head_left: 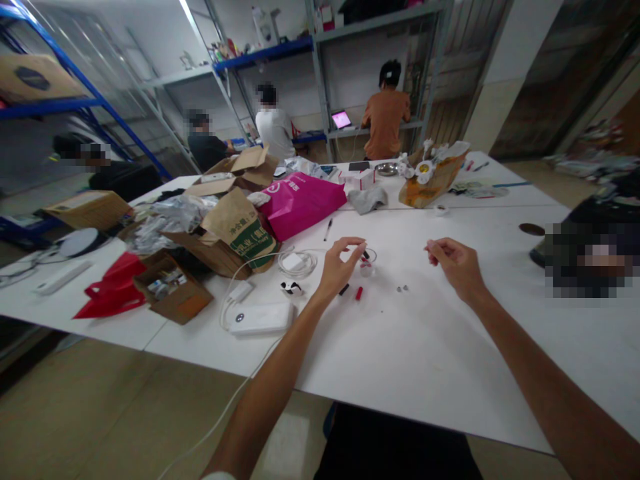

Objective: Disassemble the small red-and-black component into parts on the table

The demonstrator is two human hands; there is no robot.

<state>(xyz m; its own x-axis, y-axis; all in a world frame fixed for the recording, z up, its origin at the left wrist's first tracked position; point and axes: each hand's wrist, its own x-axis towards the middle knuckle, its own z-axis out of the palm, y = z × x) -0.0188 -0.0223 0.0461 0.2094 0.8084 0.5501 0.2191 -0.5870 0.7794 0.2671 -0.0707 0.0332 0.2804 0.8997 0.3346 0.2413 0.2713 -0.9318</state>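
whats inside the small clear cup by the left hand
The small clear cup sits just beyond the left hand, holding something small and reddish. The hand's fingers partly cover it, so the rest cannot be seen.

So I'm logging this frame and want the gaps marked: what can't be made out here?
Head view:
- Left hand: whatever its pinched fingertips hold is too small to tell.
- Right hand: curled fingers hide any contents.
- Two tiny metal pieces on the white table: too small to identify.

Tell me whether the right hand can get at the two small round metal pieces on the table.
Probably yes: the right hand hovers just right of the two metal pieces, and only bare white table lies between; nothing covers them.
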